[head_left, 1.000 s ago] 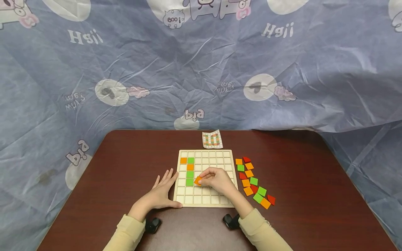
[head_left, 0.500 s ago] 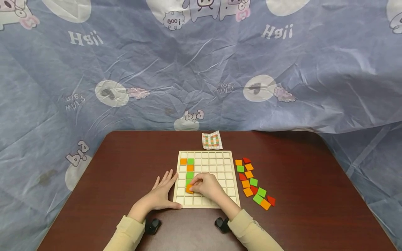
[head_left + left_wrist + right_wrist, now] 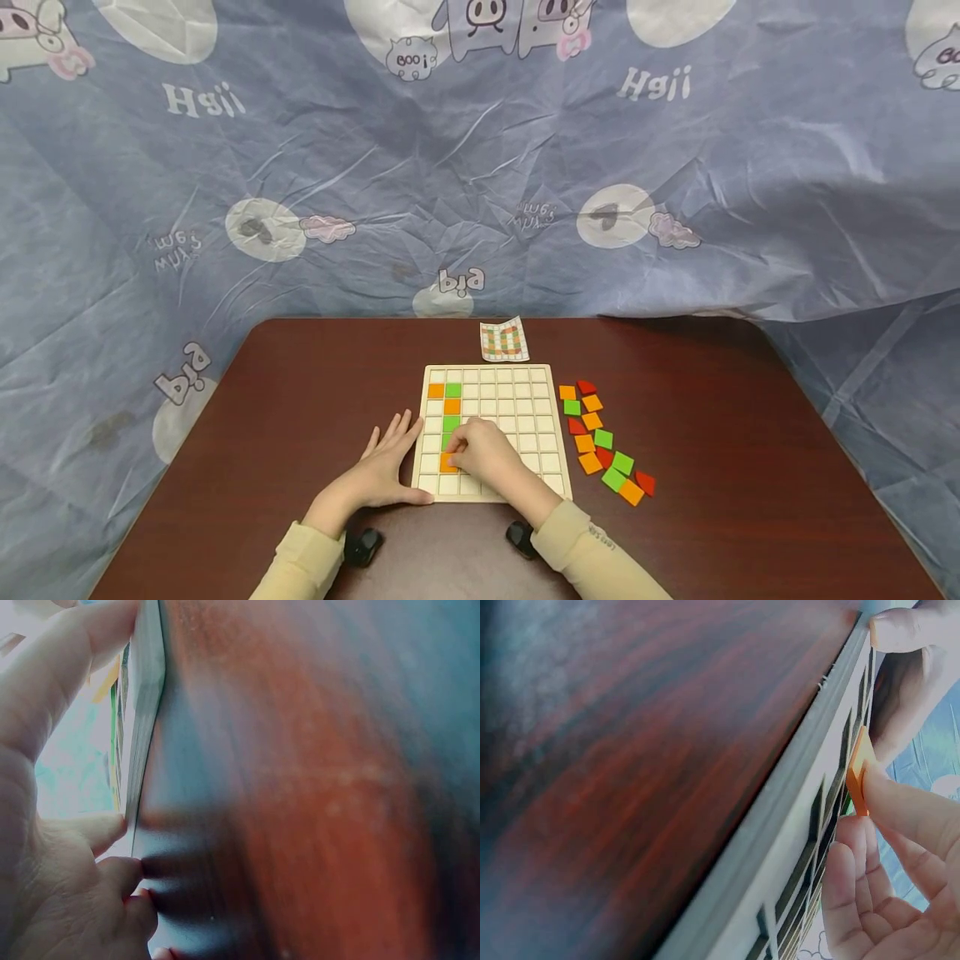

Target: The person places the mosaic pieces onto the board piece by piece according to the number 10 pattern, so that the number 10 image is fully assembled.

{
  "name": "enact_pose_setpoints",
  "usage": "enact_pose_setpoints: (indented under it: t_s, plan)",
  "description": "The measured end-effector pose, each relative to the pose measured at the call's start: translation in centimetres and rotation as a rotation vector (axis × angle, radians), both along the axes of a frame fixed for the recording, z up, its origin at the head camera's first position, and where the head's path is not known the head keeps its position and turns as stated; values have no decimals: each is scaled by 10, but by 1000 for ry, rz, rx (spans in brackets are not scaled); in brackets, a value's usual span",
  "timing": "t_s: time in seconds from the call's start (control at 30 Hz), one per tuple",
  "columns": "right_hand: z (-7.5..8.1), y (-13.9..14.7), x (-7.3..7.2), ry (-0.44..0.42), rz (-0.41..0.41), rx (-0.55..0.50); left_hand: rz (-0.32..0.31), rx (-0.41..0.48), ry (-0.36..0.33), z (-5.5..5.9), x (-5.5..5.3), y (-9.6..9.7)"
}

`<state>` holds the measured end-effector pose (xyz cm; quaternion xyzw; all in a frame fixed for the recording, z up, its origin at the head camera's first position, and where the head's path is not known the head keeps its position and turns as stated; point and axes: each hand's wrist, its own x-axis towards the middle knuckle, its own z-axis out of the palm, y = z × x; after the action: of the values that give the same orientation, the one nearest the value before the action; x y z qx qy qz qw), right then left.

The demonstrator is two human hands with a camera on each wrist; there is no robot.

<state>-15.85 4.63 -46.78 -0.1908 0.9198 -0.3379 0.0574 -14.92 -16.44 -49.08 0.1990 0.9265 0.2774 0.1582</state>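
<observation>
A pale wooden grid board (image 3: 531, 407) lies on the table. My right hand (image 3: 486, 452) is over its lower left part and pinches an orange square tile (image 3: 447, 464) in the second column. In the right wrist view this tile (image 3: 856, 774) stands slightly tilted at the board's surface, under the thumb. Above it in that column are green and orange tiles (image 3: 452, 407), the lowest green one partly hidden by my fingers. Another orange tile (image 3: 436, 391) sits in the first column. My left hand (image 3: 375, 477), fingers spread, touches the board's left edge, thumb at the near corner.
Loose orange, green and red tiles (image 3: 591, 463) lie in a slanting band right of the board. Some of the red ones have a curved side. A small patterned card (image 3: 504, 340) lies behind the board. A printed cloth (image 3: 480, 167) hangs beyond the dark wooden table (image 3: 712, 433).
My right hand has moved left and toward me with the orange tile, from the third column down to the second column's sixth row. The left hand has stayed at the board's edge.
</observation>
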Motion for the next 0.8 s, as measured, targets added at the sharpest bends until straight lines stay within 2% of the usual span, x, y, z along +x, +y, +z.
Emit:
enact_pose_setpoints:
  t_s: [0.2,0.6,0.7,0.8]
  plan:
    - [0,-2,3,38,-21,41,15,4,4,0,1,1]
    - [-1,-3,6,49,-31,32,20,-2,21,-2,2,0]
    - [0,0,6,57,-36,11,18,3,18,-2,2,1]
    - [4,6,5,58,-53,-53,14,14,12,-1,3,2]
